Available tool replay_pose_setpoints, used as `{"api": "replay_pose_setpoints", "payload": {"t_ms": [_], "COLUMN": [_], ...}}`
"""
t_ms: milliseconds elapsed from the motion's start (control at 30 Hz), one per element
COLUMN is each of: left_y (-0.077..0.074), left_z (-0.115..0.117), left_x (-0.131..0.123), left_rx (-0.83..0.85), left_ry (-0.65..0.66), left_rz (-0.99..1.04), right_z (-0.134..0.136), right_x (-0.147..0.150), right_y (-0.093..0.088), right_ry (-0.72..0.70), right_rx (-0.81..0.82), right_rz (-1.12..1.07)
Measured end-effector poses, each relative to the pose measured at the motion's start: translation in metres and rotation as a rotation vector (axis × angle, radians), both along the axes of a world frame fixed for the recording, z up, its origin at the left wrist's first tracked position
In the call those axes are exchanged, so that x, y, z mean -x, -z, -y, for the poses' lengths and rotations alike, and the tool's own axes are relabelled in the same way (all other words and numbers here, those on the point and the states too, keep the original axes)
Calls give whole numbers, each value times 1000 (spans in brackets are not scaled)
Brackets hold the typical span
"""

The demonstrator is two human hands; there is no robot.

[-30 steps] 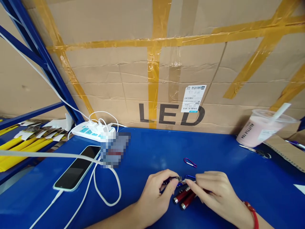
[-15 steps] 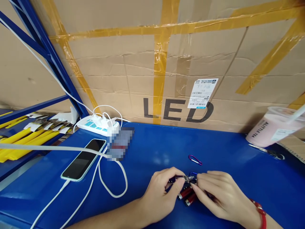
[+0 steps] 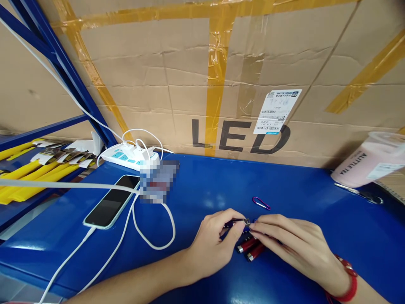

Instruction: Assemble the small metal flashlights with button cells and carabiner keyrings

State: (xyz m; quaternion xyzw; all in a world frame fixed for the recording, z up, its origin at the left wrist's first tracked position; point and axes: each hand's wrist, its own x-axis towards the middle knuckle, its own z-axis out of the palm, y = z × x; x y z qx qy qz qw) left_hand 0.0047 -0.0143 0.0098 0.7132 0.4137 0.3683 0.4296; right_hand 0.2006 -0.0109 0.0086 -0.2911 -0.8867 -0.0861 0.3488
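Note:
My left hand (image 3: pixel 215 247) pinches a small dark blue tube with a metal end (image 3: pixel 236 223) between thumb and fingers, tilted slightly upward to the right. My right hand (image 3: pixel 295 249), with a red cord bracelet, has its fingertips closed together right beside that metal end; what they grip is mostly hidden, though a bit of blue shows above them. Two small red tubes with silver ends (image 3: pixel 251 249) lie side by side on the blue tabletop (image 3: pixel 205 185), partly covered by the right hand. Beyond the hands lies a purple carabiner (image 3: pixel 261 203).
At the left are a charging phone (image 3: pixel 110 202), white cables and a power strip (image 3: pixel 133 158). A pink drink cup (image 3: pixel 363 162) leans at the right, with a pen-like metal item (image 3: pixel 357 193) before it. A large taped cardboard box (image 3: pixel 183 84) closes off the back.
The view has tilted and shifted slightly. My right fingers have closed in over the tube's metal end, covering the blue loop and metal clip seen between the hands before.

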Motion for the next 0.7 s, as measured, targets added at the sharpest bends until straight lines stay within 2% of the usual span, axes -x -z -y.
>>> {"api": "replay_pose_setpoints", "payload": {"t_ms": [267, 500, 700], "left_y": [0, 3, 4], "left_z": [-1, 1, 2], "left_x": [0, 0, 0], "left_rx": [-3, -26, -88], "left_ry": [-8, 15, 20], "left_rz": [-7, -49, -92], "right_z": [2, 5, 5], "right_x": [1, -10, -3], "right_y": [-4, 3, -3], "right_ry": [105, -57, -39], "right_rx": [-89, 3, 74], "right_rz": [-92, 16, -71]}}
